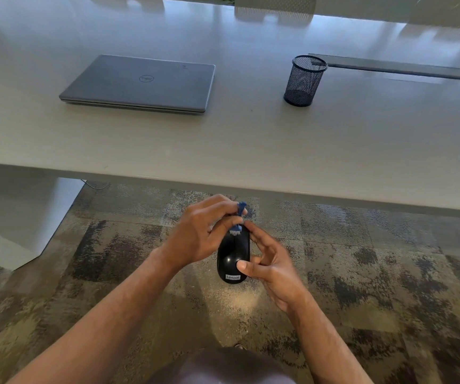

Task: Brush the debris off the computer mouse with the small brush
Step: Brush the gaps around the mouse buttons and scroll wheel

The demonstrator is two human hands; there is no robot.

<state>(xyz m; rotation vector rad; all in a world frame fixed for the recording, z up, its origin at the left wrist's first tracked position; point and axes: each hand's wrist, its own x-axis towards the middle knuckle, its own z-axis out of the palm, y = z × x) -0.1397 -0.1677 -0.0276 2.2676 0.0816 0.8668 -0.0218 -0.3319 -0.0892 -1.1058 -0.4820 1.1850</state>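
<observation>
Head view, looking down past the near edge of a pale grey bench (251, 139) onto mottled brown-and-grey carpet (389, 273). On the bench, left, a closed grey laptop (140, 84) lies flat; well apart to its right stands an upright black wire-mesh pen cup (305, 81), and beyond that a dark flat strip (389, 66) is set in the bench top. Below the bench edge, held over the carpet — not on the bench — are the task's things. Left hand (195, 234): its grip is clamped on a small blue-handled brush (238, 217), pinched between thumb and fingertips, white bristles pointing down and touching the far end of a glossy black oval computer mouse (233, 256). Right hand (267, 261): its grip is clamped on the mouse — thumb pressed on the top near a white brand label, fingers curled round the right side. A dark-clothed knee (223, 367) shows at the lower edge.
</observation>
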